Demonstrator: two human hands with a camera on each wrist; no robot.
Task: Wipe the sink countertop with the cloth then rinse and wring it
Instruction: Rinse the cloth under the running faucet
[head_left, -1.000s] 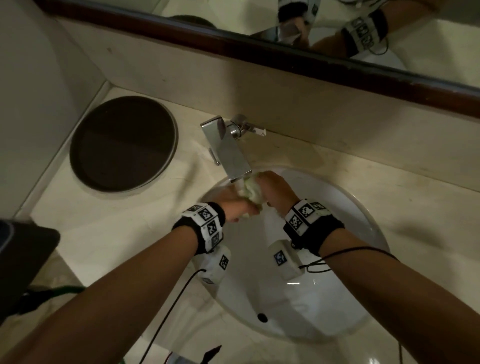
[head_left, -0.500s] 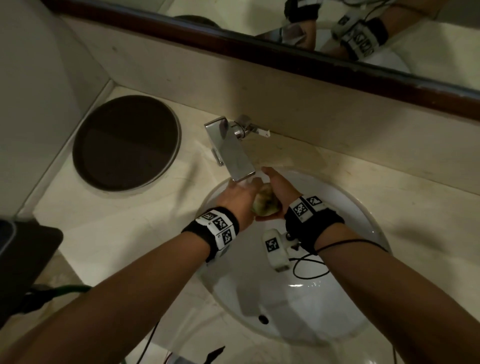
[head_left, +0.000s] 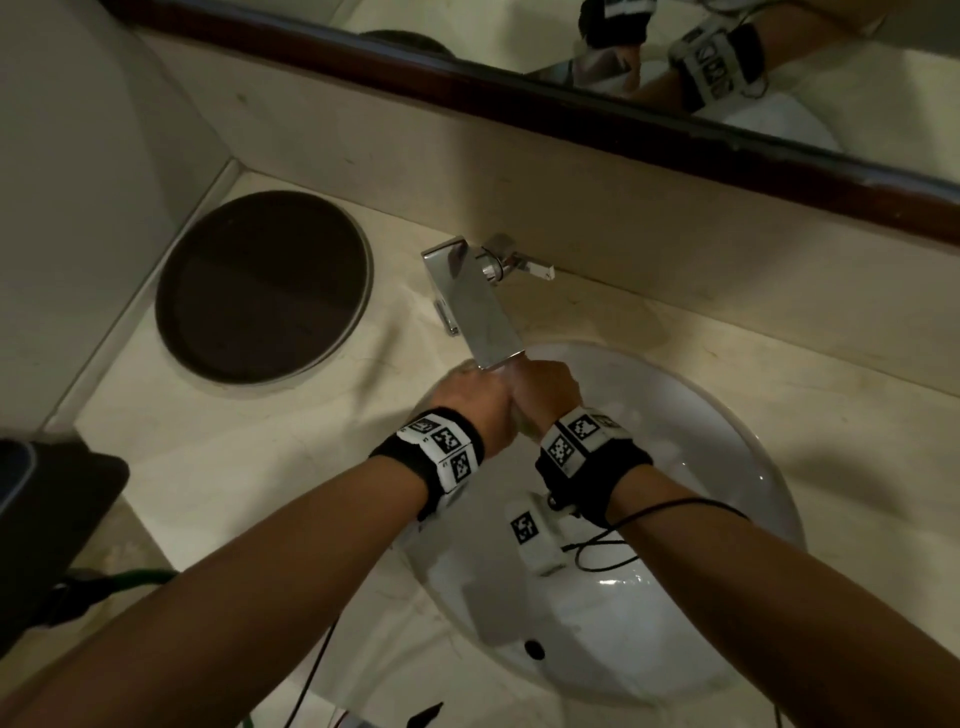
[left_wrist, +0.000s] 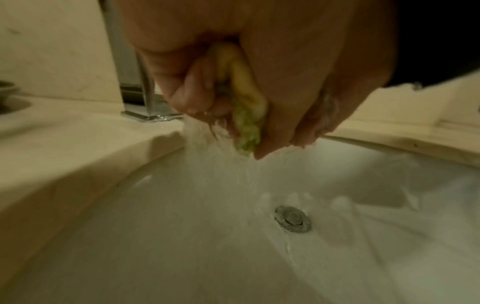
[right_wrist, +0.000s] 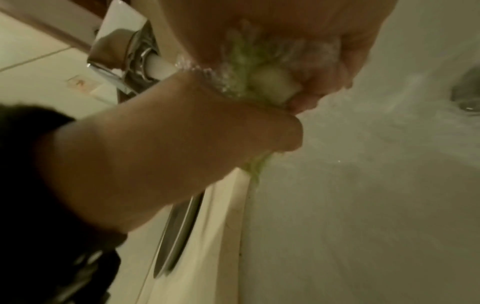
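Over the sink (head_left: 727, 441), both hands squeeze the cloth (left_wrist: 244, 115); water runs into it.

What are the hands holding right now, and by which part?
Both the left hand and right hand grip the bunched cloth around its middle, under the faucet; only its ends stick out.

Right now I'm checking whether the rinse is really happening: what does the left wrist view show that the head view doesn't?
Only the left wrist view shows the yellow-green cloth squeezed between the fingers, water streaming off it, and the metal drain. Only the head view shows the dark round lid set in the countertop, the mirror and both wristbands. Both show the left hand and right hand together under the chrome faucet over the white basin.
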